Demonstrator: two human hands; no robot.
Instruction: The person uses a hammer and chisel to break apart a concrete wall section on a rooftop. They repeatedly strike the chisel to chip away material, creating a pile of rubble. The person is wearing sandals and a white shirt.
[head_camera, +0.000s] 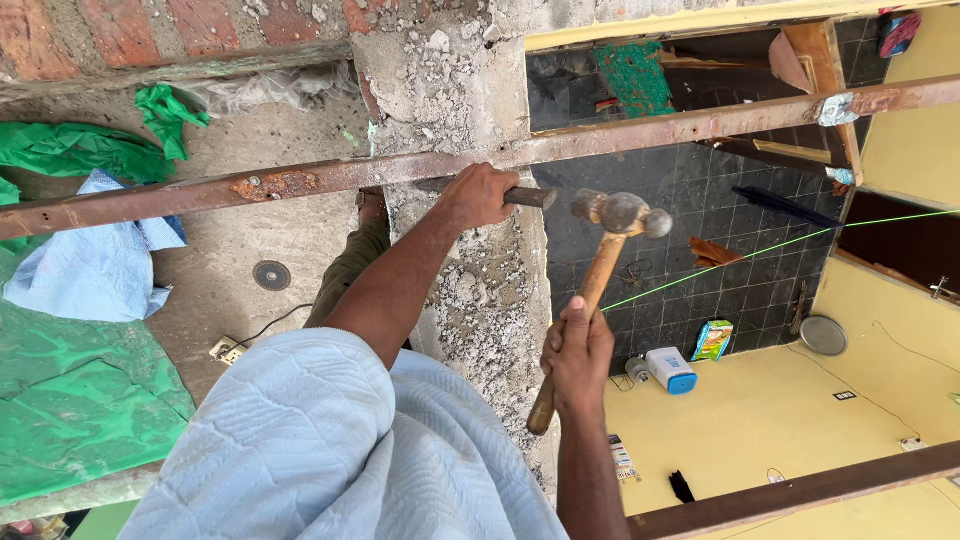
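Left hand (478, 196) fisted around a chisel (528, 197) laid against the rough concrete wall's (480, 300) top edge, right hand (577, 352) clenched on a raised hammer (610, 232); strike best lands square on chisel end, knuckles clear.

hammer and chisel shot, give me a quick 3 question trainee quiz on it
1. True or false: the right hand grips the hammer by its wooden handle.
2. What does the left hand hold? A) chisel B) paint brush C) saw
3. What does the chisel lie just beneath?

Key: 1 true. 2 A, its fingers wrap the chisel. 3 The rusty metal bar that crosses the broken concrete wall.
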